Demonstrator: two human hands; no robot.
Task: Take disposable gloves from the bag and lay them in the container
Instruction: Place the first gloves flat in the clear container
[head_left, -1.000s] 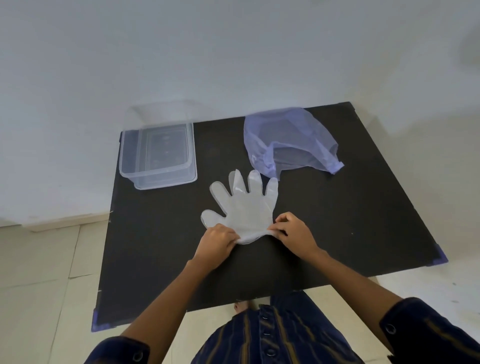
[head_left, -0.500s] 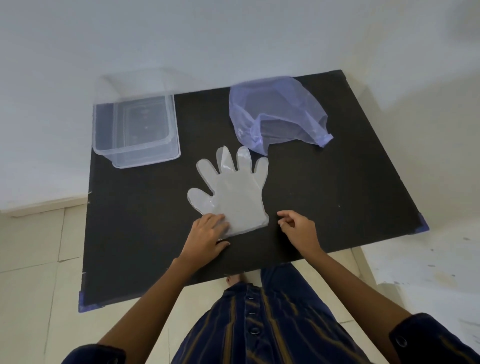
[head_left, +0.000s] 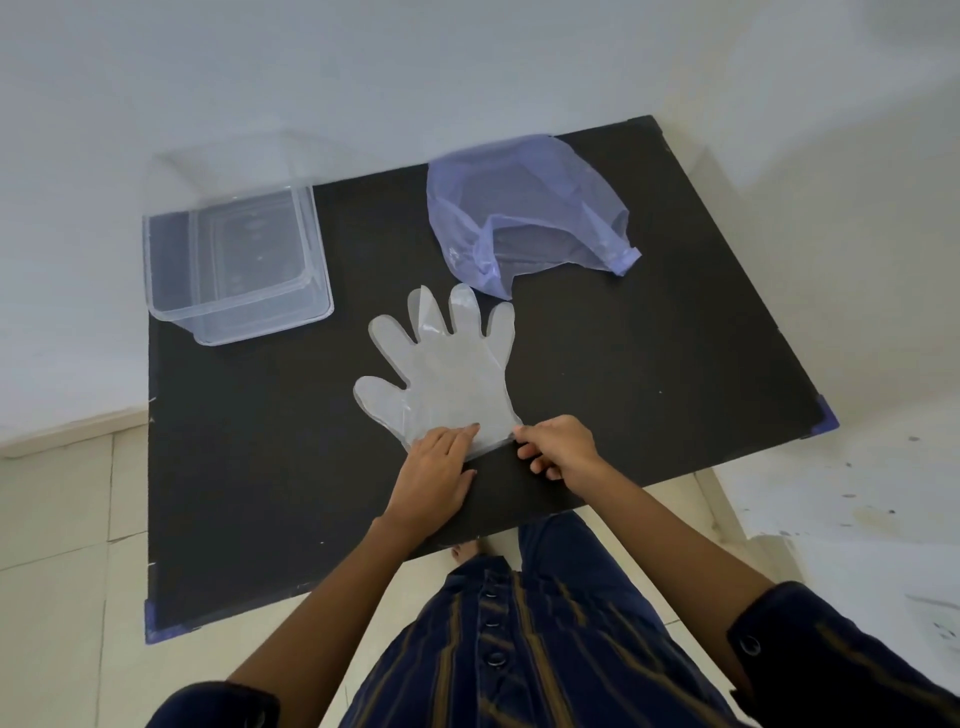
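Lying flat on the black rectangular tabletop (head_left: 649, 374), a thin, translucent disposable plastic glove (head_left: 447, 374) spreads its five fingers toward the far edge, its cuff nearest the person. The left hand (head_left: 434, 467) rests palm down on the cuff's near left part, fingers laid flat and close together, pressing the film to the table rather than gripping it. The right hand (head_left: 558, 449) sits at the cuff's right corner, its fingertips curled in and pinched narrowly at the glove's edge; whether they actually grip the film cannot be told. Just beyond the glove's fingertips, almost touching them, lies a crumpled, translucent blue-violet plastic bag (head_left: 524, 213), its mouth facing the glove. Well to the left of the bag, at the table's far left corner, stands a clear rectangular plastic container (head_left: 171, 291), open on top, apart from the glove. Dark striped sleeves and a buttoned garment fill the foreground.
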